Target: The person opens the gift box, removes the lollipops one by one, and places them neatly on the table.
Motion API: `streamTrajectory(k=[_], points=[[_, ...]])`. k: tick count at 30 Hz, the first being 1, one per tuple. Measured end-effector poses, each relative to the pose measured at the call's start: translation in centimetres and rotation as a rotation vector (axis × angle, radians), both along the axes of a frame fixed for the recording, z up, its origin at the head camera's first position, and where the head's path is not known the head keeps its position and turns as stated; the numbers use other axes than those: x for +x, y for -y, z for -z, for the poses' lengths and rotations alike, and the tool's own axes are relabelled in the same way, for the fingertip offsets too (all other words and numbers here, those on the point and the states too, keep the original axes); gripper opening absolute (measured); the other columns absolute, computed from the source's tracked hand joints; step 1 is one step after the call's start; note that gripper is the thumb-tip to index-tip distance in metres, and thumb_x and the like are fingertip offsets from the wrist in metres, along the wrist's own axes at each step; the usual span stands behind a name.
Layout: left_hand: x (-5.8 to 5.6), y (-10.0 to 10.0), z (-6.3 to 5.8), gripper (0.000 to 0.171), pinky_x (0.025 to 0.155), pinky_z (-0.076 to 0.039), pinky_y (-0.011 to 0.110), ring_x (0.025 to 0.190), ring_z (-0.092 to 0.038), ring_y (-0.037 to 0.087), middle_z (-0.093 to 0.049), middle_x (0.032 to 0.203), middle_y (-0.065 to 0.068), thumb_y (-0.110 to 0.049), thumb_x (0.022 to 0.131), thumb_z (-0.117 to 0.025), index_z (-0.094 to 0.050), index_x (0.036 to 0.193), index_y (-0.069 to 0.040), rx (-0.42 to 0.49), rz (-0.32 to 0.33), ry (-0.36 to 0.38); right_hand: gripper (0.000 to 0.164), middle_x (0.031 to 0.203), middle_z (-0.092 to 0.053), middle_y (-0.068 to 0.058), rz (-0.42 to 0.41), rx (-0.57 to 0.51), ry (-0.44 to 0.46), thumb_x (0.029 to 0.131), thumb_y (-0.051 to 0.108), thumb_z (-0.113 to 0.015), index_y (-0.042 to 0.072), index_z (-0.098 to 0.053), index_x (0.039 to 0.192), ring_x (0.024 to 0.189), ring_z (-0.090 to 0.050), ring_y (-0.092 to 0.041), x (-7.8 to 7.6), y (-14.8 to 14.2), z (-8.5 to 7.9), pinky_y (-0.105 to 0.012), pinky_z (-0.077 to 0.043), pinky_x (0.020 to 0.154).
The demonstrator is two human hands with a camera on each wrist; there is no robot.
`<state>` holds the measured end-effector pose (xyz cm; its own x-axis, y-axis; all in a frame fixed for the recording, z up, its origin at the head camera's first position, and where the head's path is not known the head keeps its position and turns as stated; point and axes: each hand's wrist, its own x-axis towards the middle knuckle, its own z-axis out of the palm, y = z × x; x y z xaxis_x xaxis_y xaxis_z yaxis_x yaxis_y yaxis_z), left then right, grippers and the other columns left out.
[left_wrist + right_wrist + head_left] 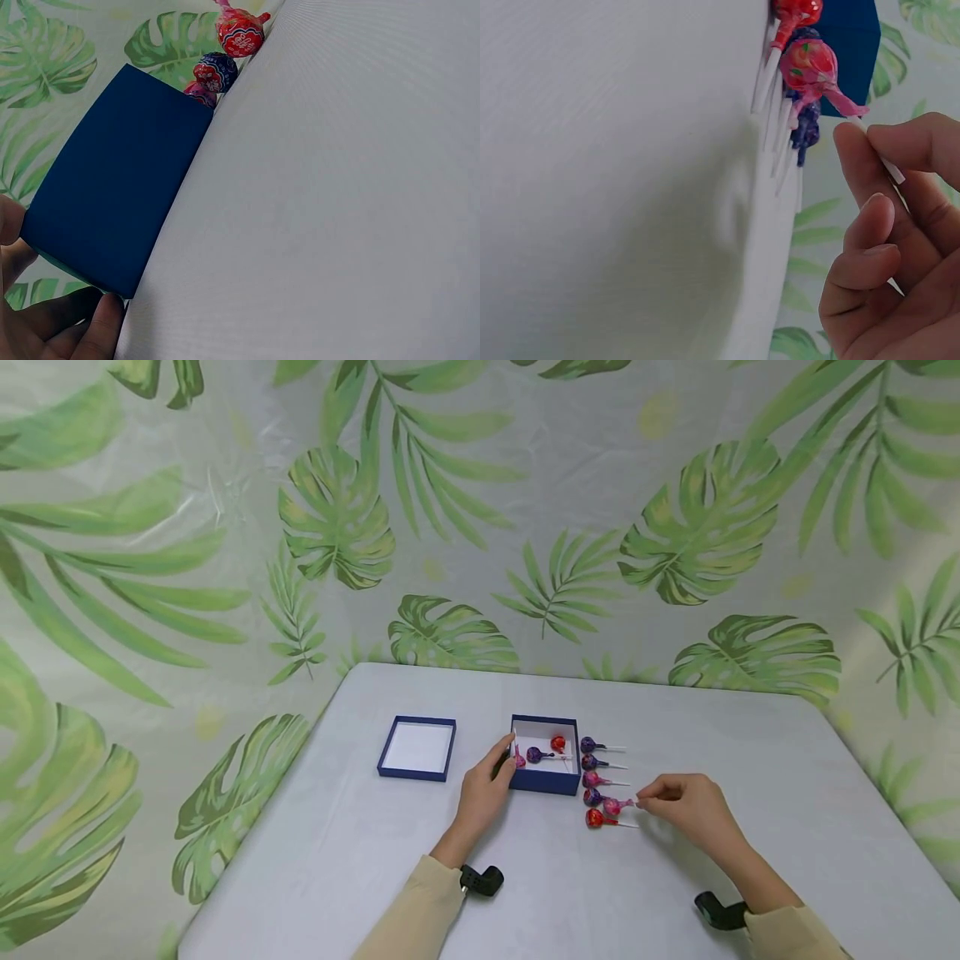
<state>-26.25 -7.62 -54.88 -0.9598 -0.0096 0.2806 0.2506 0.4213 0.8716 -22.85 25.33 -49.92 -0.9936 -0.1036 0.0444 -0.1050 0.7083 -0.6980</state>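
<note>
My right hand (693,810) pinches the white stick of a pink lollipop (810,66) between thumb and index finger. The held lollipop is above a row of wrapped lollipops, among them a red one (595,817) nearest me and a purple one (588,744) at the far end. Left of the row is an uncovered blue box (544,782) with a white inside. In it lie a purple lollipop (534,755), a red one (558,743) and a pink one (519,760). With thumb and fingers, my left hand (482,789) holds the box's left side.
A shallow blue lid (416,747) with a white inside lies left of the box. Everything sits on a white-covered table (300,860). Behind it hangs a leaf-patterned sheet (465,527). Each wrist wears a black device (483,881).
</note>
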Motion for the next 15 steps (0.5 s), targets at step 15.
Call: streamTrajectory(k=[15], points=[[0.1, 0.1, -0.2, 0.045, 0.114, -0.037, 0.044, 0.137, -0.046, 0.020, -0.052, 0.147, -0.004, -0.032, 0.104, -0.053, -0.051, 0.149, -0.033, 0.008, 0.010, 0.018, 0.006, 0.089, -0.073, 0.002, -0.045, 0.081, 0.085, 0.088, 0.017, -0.079, 0.017, -0.079, 0.093, 0.081, -0.063, -0.017, -0.4, -1.4, 1.2, -0.033, -0.051, 0.065]])
